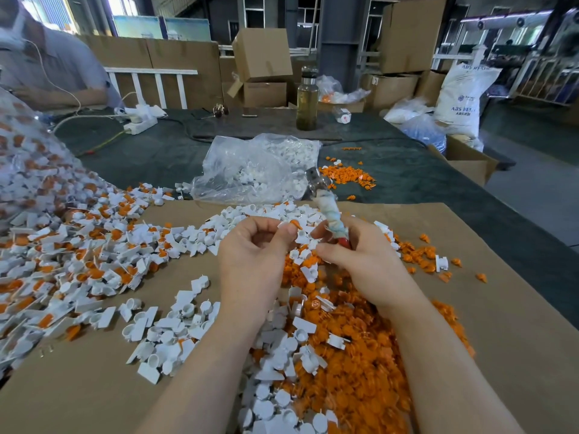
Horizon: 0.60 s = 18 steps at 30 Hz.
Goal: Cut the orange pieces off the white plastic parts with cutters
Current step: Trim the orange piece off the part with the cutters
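Observation:
My left hand [253, 255] pinches a small white plastic part with an orange piece [294, 224] between thumb and fingers, above the cardboard sheet. My right hand [360, 255] grips the cutters [326, 211], whose handles are wrapped in whitish tape with a red tip showing; the metal jaws point up and away, just right of the part. Under my hands lies a pile of cut orange pieces [354, 355] mixed with white parts [275, 371]. A big heap of white parts with orange pieces [78, 255] spreads to the left.
A brown cardboard sheet [517, 324] covers the near table. A clear bag of white parts [250, 170] lies behind it, loose orange pieces [347, 177] to its right. A bottle [307, 101], a power strip [139, 120] and boxes stand farther back. Another person's arm [56, 95] rests at far left.

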Tool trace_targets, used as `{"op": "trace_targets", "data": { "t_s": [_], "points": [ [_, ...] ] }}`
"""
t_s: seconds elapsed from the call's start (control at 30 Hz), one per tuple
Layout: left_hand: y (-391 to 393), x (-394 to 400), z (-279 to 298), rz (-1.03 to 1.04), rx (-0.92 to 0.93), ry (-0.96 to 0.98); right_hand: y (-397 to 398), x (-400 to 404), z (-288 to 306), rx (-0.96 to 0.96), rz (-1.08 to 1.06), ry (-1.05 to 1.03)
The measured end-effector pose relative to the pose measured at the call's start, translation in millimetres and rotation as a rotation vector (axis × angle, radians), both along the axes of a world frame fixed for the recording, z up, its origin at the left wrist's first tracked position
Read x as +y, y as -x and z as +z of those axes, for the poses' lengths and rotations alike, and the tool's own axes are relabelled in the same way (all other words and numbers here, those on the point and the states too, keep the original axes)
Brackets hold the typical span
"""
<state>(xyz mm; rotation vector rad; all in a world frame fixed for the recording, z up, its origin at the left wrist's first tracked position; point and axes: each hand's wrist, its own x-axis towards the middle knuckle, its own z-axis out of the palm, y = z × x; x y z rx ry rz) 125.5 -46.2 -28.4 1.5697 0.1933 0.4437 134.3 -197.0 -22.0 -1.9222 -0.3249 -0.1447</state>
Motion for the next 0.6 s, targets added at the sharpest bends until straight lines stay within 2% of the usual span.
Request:
{"op": "trace_targets", "data": {
  "t_s": [0.07, 0.27, 0.6],
  "points": [
    [-0.7, 0.9, 0.5, -0.002, -0.021, 0.025, 1.6, -6.0, 2.8, 0.069, 0.059, -0.003],
    [-2.0, 4.2, 1.7, 0.005, -0.077, 0.053, 1.1, -11.6, 4.7, 0.165, 0.186, 0.23],
    [0.1, 5.3, 5.8, -0.043, -0.107, 0.056, 4.0, -10.5, 5.6, 0.228, 0.224, 0.293]
  ]
}}
